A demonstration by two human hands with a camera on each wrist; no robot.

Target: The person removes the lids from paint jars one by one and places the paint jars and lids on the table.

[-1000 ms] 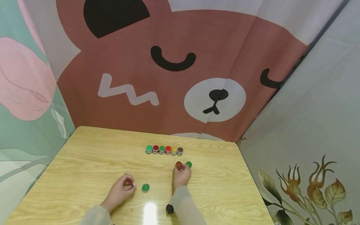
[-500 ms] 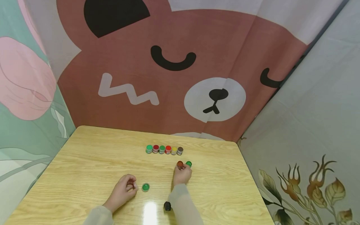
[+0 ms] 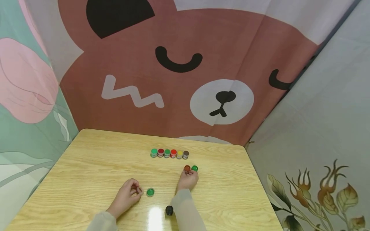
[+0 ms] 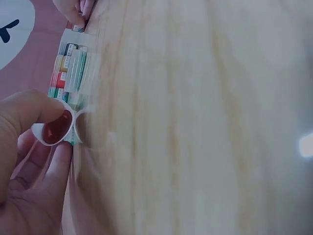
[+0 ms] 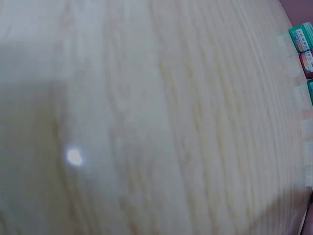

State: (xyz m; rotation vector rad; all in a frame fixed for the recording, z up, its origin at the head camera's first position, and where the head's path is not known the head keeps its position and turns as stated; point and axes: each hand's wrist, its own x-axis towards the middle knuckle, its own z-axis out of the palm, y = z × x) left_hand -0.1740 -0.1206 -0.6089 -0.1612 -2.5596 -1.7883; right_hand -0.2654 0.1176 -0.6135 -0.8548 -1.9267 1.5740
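My left hand [image 3: 125,194] is low over the table at left. Its thumb and fingers pinch a small round white-rimmed cap [image 4: 57,128], dark red inside, clear in the left wrist view. Just right of that hand lies a green round lid or pot [image 3: 150,192]. Farther forward, my right hand [image 3: 188,180] grips a small reddish-brown round pot or lid [image 3: 187,168]. Close beside it is a green one [image 3: 194,168], partly hidden by my fingers; whether they touch I cannot tell. Only a sliver of the right hand [image 5: 307,223] enters the right wrist view.
Behind the hands stands a row of several small paint-like jars [image 3: 167,153] with coloured tops. The wooden table [image 3: 225,192] meets a bear-print curtain [image 3: 130,122] at the back. A black device [image 3: 169,210] sits by the right sleeve.
My right hand has shifted slightly right with the reddish-brown piece, closer to the green one. My left hand has edged a little right, keeping its pinch.
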